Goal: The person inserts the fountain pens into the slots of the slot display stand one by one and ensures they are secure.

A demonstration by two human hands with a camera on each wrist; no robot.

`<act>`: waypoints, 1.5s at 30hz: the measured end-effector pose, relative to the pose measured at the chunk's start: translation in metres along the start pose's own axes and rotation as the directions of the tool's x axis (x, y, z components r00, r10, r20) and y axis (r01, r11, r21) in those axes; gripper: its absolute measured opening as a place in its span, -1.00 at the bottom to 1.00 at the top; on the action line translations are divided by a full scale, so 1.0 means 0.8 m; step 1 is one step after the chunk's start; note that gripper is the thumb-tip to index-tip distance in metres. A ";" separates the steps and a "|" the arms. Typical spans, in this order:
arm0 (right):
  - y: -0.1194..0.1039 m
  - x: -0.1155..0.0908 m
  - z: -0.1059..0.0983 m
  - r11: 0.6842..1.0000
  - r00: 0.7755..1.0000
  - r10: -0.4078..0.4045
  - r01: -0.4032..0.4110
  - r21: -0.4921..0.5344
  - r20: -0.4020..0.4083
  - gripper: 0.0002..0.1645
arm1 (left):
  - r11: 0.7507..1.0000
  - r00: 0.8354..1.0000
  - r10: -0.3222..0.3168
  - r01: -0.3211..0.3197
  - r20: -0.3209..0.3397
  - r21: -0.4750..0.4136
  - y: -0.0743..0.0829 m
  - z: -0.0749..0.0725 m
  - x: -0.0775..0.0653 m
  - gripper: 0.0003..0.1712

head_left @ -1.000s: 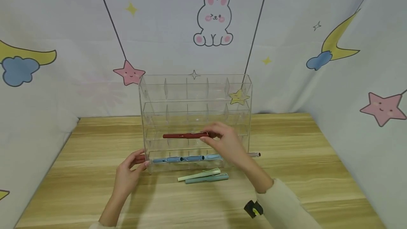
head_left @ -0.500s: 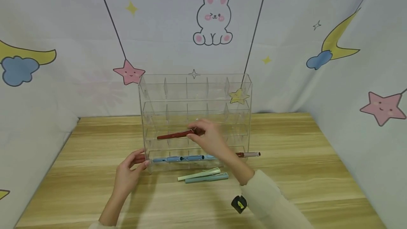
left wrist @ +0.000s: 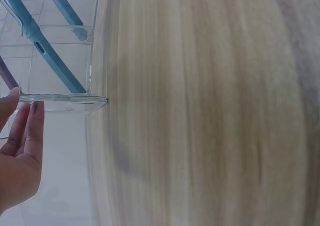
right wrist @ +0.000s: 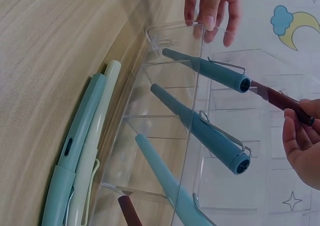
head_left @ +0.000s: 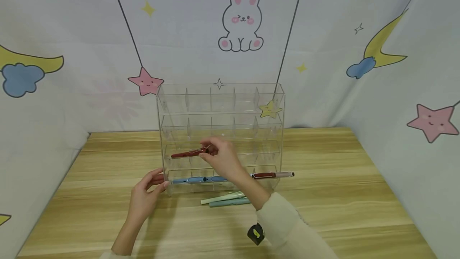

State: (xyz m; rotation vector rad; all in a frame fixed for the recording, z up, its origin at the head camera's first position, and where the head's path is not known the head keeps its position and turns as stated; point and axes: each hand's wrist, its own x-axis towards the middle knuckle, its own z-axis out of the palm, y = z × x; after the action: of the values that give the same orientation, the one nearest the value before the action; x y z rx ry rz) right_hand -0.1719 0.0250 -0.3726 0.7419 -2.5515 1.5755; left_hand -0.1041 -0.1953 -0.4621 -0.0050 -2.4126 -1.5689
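Observation:
A clear acrylic pen rack (head_left: 221, 120) with stepped tiers stands on the table. My left hand (head_left: 143, 195) grips its lower left side panel, thumb in front and fingers behind. My right hand (head_left: 224, 159) pinches a dark red pen (head_left: 187, 154) by its clip end. The pen's other end points left, at the left compartment of the second tier from the bottom. Along the bottom tier lie blue pens (right wrist: 215, 141), another dark red pen (head_left: 264, 175) and a pinkish-grey pen (head_left: 285, 174) that juts past the right side. My right forearm hides part of this row.
In front of the rack, a pale green pen (head_left: 219, 200) and a teal pen (head_left: 226, 203) lie side by side on the wooden table (head_left: 323, 195). A small black object (head_left: 256, 234) shows beside my right sleeve. A printed white cloth (head_left: 194, 43) hangs behind.
My right hand has carried the dark red pen leftward across the rack, tilting its free end slightly down. The forearm has uncovered the dark red pen below. My left hand has stayed put.

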 end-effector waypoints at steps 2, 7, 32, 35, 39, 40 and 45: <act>0.000 0.000 0.001 1.000 1.000 -0.004 0.004 0.009 -0.002 -0.67 | 1.000 1.000 0.002 -0.002 -0.001 0.002 0.001 0.000 0.000 -0.58; 0.001 -0.001 0.000 0.999 1.000 0.027 -0.027 0.037 0.012 -0.66 | 1.000 1.000 0.000 0.000 -0.004 -0.005 0.001 0.000 0.000 -0.59; 0.009 -0.010 -0.013 1.000 0.998 0.001 -0.003 0.031 0.066 -0.77 | 1.000 1.000 0.005 -0.005 -0.002 -0.005 0.001 0.002 0.000 -0.59; 0.008 -0.012 -0.018 0.998 0.997 0.000 -0.004 0.055 0.081 -0.75 | 1.000 1.000 0.003 -0.003 -0.006 -0.006 0.001 0.002 0.001 -0.59; 0.009 -0.018 -0.028 0.995 0.993 0.002 -0.014 0.095 0.117 -0.68 | 1.000 1.000 -0.002 0.002 -0.005 -0.001 0.000 0.002 0.000 -0.59; 0.010 -0.020 -0.031 0.995 0.992 0.004 -0.018 0.103 0.127 -0.67 | 1.000 1.000 -0.003 0.003 -0.004 0.000 0.000 0.002 0.001 -0.59; 0.015 -0.030 -0.045 0.991 0.986 0.011 -0.032 0.127 0.164 -0.66 | 1.000 1.000 0.004 -0.004 -0.001 -0.007 -0.001 0.002 0.001 -0.59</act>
State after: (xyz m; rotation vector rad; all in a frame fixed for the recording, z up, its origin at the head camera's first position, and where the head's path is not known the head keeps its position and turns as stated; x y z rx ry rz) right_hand -0.1629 0.0689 -0.3719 0.8943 -2.5947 1.7708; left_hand -0.1051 -0.1942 -0.4631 -0.0095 -2.4043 -1.5759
